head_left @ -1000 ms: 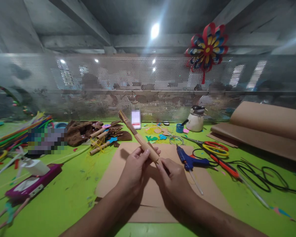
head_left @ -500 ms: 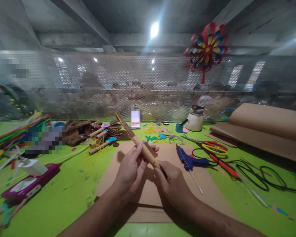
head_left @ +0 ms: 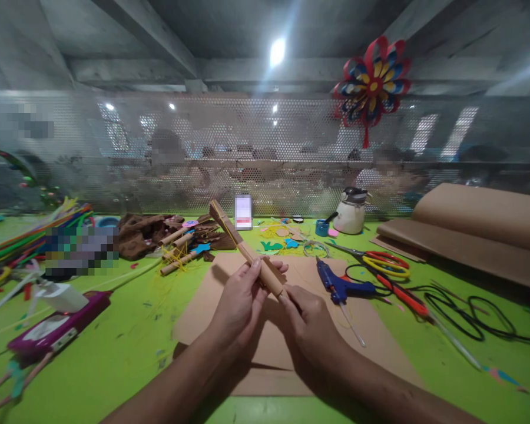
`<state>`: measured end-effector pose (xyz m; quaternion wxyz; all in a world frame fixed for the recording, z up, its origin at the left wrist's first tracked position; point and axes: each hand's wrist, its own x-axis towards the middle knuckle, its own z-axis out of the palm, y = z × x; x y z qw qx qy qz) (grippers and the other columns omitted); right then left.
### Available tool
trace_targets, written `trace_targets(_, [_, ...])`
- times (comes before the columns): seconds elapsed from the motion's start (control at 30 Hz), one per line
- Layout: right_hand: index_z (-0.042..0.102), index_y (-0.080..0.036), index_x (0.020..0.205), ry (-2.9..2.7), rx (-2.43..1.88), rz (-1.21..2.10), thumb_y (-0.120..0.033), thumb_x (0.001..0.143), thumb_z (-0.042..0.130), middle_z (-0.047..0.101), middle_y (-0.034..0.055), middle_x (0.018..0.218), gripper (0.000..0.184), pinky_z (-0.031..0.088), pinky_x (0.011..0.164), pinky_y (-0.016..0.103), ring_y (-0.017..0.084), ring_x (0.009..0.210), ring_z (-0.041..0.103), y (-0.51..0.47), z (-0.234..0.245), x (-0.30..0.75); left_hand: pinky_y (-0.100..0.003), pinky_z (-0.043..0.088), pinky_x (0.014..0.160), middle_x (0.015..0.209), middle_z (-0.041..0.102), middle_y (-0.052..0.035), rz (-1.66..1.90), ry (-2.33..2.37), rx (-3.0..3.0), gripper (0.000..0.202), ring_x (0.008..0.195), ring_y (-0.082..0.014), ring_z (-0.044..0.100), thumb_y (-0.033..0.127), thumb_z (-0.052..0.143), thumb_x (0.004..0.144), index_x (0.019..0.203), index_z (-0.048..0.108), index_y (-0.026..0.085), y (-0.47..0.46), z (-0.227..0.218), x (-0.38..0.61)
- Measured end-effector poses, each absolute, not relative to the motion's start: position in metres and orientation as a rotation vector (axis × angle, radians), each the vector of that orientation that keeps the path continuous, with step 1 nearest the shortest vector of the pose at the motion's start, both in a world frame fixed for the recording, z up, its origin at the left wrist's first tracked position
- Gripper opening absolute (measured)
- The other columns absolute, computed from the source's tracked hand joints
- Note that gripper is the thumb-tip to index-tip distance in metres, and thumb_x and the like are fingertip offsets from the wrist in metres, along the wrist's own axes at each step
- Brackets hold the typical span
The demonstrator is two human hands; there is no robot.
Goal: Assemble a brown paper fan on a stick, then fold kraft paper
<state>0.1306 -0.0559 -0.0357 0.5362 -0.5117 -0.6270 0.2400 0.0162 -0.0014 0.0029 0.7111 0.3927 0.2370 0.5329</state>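
Both hands were over the brown card sheet (head_left: 371,330) on the green table (head_left: 115,353), holding a rolled paper stick (head_left: 244,246) w/ its low end above the sheet's middle. The stick slanted up and away to the left, past the sheet's far edge. My left hand (head_left: 238,300) was closed round the lower shaft, thumb on top and fingers curled under. My right hand (head_left: 307,327) was pinched shut on the very bottom tip, approx. touching the left. I judged the stick very light, hollow, and stiff only along its length. A hard squeeze would prob. crease it, and the wrap could loosen if the seam got rubbed. The top end looked flatter and frayed w/ yellow strands, so it's the fragile part. To me the tight lower shaft was the safest place to grip, 2 holds close together. The paper looked matte, so I didn't expect slip. Just right of the sheet's far corner lay a blue glue gun (head_left: 338,285), w/ red-and-yellow scissors (head_left: 386,265) beyond it. A phone (head_left: 242,212) stood behind the sheet, and a white pot (head_left: 350,215) sat back-right of it.
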Motion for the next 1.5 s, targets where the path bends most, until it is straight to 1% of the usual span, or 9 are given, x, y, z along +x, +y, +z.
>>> trace_targets(0.17, [0.061, -0.016, 0.077, -1.330, -1.073, 0.908, -0.039, 0.089, 0.049, 0.056, 0.0026, 0.070, 0.029, 0.038, 0.056, 0.024, 0.013, 0.065, 0.047, -0.053, -0.035, 0.129, -0.036, 0.046, 0.095, 0.091, 0.071, -0.0093, 1.193, 0.524, 0.868, 0.014, 0.095, -0.0208, 0.066, 0.027, 0.060, 0.084, 0.092, 0.062, 0.016, 0.000, 0.001, 0.016])
trace_targets(0.37, [0.051, -0.019, 0.079, -1.046, -0.915, 1.377, -0.045, 0.087, 0.053, 0.035, -0.0082, 0.053, 0.027, 0.028, 0.040, 0.019, 0.006, 0.042, 0.030, -0.055, -0.039, 0.124, -0.037, 0.047, 0.095, 0.088, 0.070, -0.0086, 1.198, 0.508, 0.866, 0.016, 0.092, -0.0207, 0.067, 0.025, 0.062, 0.083, 0.094, 0.061, 0.014, -0.001, 0.003, 0.016])
trace_targets(0.6, [0.048, -0.020, 0.075, -1.014, -0.821, 1.590, -0.049, 0.080, 0.062, 0.034, -0.0096, 0.053, 0.033, 0.034, 0.037, 0.019, 0.006, 0.038, 0.036, -0.056, -0.031, 0.131, -0.033, 0.052, 0.082, 0.086, 0.070, -0.0088, 1.181, 0.509, 0.906, 0.020, 0.090, -0.0230, 0.068, 0.027, 0.061, 0.084, 0.097, 0.057, 0.013, -0.006, 0.010, 0.015])
trace_targets(0.8, [0.044, -0.021, 0.071, -1.012, -0.935, 1.482, -0.051, 0.080, 0.059, 0.033, -0.0101, 0.048, 0.036, 0.027, 0.036, 0.019, 0.005, 0.036, 0.032, -0.057, -0.026, 0.126, -0.035, 0.050, 0.084, 0.090, 0.071, -0.0070, 1.143, 0.454, 0.966, 0.023, 0.091, -0.0220, 0.067, 0.026, 0.068, 0.079, 0.097, 0.056, 0.018, -0.004, 0.010, 0.011])
trace_targets(0.97, [0.047, -0.018, 0.067, -1.185, -1.026, 1.241, -0.050, 0.083, 0.057, 0.036, -0.0086, 0.048, 0.037, 0.024, 0.039, 0.020, 0.005, 0.040, 0.032, -0.058, -0.026, 0.127, -0.037, 0.047, 0.092, 0.094, 0.070, -0.0107, 1.135, 0.447, 1.007, 0.023, 0.095, -0.0230, 0.065, 0.022, 0.070, 0.076, 0.094, 0.057, 0.015, -0.004, 0.012, 0.010])
trace_targets(1.2, [0.047, -0.018, 0.070, -1.297, -0.995, 1.191, -0.049, 0.086, 0.052, 0.044, -0.0054, 0.052, 0.035, 0.032, 0.043, 0.022, 0.008, 0.044, 0.041, -0.061, -0.025, 0.130, -0.035, 0.051, 0.083, 0.090, 0.069, -0.0066, 1.104, 0.423, 1.027, 0.016, 0.087, -0.0199, 0.066, 0.023, 0.065, 0.082, 0.094, 0.057, 0.017, -0.008, 0.015, 0.008])
trace_targets(1.3, [0.058, -0.015, 0.085, -1.366, -0.933, 1.065, -0.040, 0.086, 0.055, 0.056, 0.0014, 0.070, 0.025, 0.041, 0.058, 0.025, 0.012, 0.063, 0.052, -0.063, -0.021, 0.133, -0.034, 0.052, 0.080, 0.088, 0.067, -0.0061, 1.062, 0.405, 1.013, 0.020, 0.081, -0.0190, 0.065, 0.022, 0.065, 0.081, 0.097, 0.055, 0.017, -0.005, 0.014, 0.007])
trace_targets(1.37, [0.060, -0.016, 0.100, -1.376, -0.885, 1.021, -0.034, 0.086, 0.057, 0.060, 0.0045, 0.086, 0.023, 0.043, 0.068, 0.027, 0.015, 0.077, 0.054, -0.064, -0.018, 0.136, -0.036, 0.052, 0.079, 0.087, 0.067, -0.0063, 1.043, 0.401, 1.016, 0.026, 0.079, -0.0198, 0.066, 0.023, 0.067, 0.080, 0.102, 0.054, 0.017, -0.003, 0.013, 0.006])
trace_targets(1.5, [0.060, -0.015, 0.103, -1.359, -0.926, 1.004, -0.033, 0.087, 0.056, 0.062, 0.0064, 0.092, 0.024, 0.044, 0.070, 0.028, 0.016, 0.081, 0.055, -0.064, -0.018, 0.135, -0.039, 0.053, 0.075, 0.087, 0.068, -0.0075, 1.032, 0.409, 1.058, 0.036, 0.078, -0.0229, 0.067, 0.025, 0.068, 0.079, 0.110, 0.051, 0.018, -0.001, 0.012, 0.006])
